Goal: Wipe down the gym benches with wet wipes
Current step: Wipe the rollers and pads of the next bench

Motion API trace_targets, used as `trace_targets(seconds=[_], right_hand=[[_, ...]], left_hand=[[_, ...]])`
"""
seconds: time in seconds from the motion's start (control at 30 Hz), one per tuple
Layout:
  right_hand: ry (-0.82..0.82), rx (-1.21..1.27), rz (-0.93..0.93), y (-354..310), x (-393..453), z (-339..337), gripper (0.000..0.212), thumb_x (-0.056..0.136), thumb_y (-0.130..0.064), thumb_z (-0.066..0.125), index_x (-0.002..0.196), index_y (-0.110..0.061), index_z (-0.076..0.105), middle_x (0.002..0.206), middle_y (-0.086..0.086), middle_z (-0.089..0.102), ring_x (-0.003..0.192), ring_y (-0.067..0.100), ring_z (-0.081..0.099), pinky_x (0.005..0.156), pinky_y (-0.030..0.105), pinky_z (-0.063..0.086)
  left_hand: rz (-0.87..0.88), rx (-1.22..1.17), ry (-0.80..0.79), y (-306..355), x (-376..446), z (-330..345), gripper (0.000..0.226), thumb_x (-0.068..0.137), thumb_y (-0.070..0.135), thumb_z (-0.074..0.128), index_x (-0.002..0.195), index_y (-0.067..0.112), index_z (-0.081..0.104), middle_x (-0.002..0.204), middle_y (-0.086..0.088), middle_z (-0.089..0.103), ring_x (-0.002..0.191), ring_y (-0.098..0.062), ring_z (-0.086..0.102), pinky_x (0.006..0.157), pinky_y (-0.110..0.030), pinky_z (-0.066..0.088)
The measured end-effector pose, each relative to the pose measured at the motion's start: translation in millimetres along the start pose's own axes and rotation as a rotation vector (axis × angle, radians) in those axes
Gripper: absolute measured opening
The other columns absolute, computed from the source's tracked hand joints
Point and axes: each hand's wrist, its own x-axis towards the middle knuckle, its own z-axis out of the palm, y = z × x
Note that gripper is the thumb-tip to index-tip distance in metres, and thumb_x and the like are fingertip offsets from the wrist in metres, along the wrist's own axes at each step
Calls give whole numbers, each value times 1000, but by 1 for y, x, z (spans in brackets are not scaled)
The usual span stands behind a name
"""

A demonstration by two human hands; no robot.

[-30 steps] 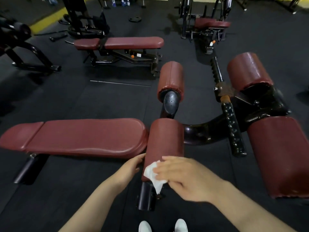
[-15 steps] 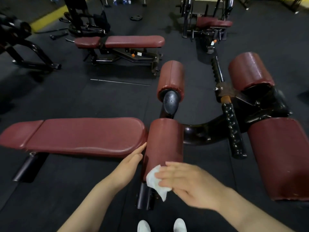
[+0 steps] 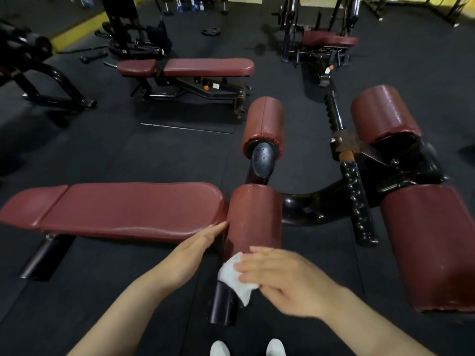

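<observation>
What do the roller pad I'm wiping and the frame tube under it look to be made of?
Roller pad: looks like maroon vinyl or leatherette over padding; smooth, with a dull sheen and a seam at its end. Frame tube: seemingly glossy black-painted metal, judging by bright highlights on the curved frame; steel is only a guess. The wipe under the right hand looks like soft white nonwoven cloth, crumpled.

Dark red upholstery, plain and unpatterned: near bench pad (image 3: pixel 123 209), roller pad (image 3: pixel 253 217), far bench (image 3: pixel 185 67). Glossy black frame (image 3: pixel 305 206) and black knobbed handle (image 3: pixel 356 199) with an orange band; dull black floor (image 3: pixel 128 155) with a yellow strip (image 3: pixel 77 33) at the far edge. White wet wipe (image 3: pixel 235 277); white shoes (image 3: pixel 221 348).
</observation>
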Motion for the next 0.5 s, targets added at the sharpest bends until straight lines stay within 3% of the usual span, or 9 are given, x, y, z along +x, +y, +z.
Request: trace_targets(seconds=[0.07,0.17,0.23,0.3,0.33,0.4,0.5], right_hand=[[41,-98,35,23,19,-8,40,81,0,50,113,-9,72,125,3,67,125,19,55,112,33,37],[219,-217,278,78,61,-22,40,82,-2,46,109,-12,74,119,4,69,117,23,60,113,31,35],[264,-176,428,91,71,-28,37,86,-2,52,113,-18,72,121,-3,68,118,18,62,111,38,39],[220,-111,367,68,61,-22,38,83,2,56,110,-18,74,121,-3,68,118,14,61,113,34,37],[161,-62,287,48,50,-16,39,80,3,55,108,-17,74,121,-3,68,119,13,60,113,32,36],[23,14,107,4,22,-1,40,78,1,53,108,-15,74,123,-2,67,123,13,57,112,32,37],[-6,-40,14,9,7,5,42,80,0,49,112,-11,73,127,0,65,128,17,54,110,37,40]], left_hand=[[-7,37,45,2,-7,0,43,104,27,31,143,41,44,142,34,37,133,16,28,113,-18,18],[-39,32,-62,3,5,-2,48,96,47,35,143,44,42,143,32,41,132,12,35,112,-22,24],[-61,24,-134,-71,36,-19,53,83,72,43,131,52,52,140,27,49,121,11,49,109,-26,35],[-169,-30,-147,-97,51,-28,54,70,85,56,108,49,70,136,15,58,109,6,60,109,-33,42],[-176,-80,-147,-83,45,-24,46,81,75,53,107,43,72,132,15,62,108,6,60,107,-31,43],[-250,-138,-137,-32,27,0,39,101,43,33,124,37,65,126,21,63,117,6,56,108,-25,40],[-192,-135,-164,-15,12,7,48,99,35,24,134,38,57,135,19,58,129,-2,49,116,-40,28]])
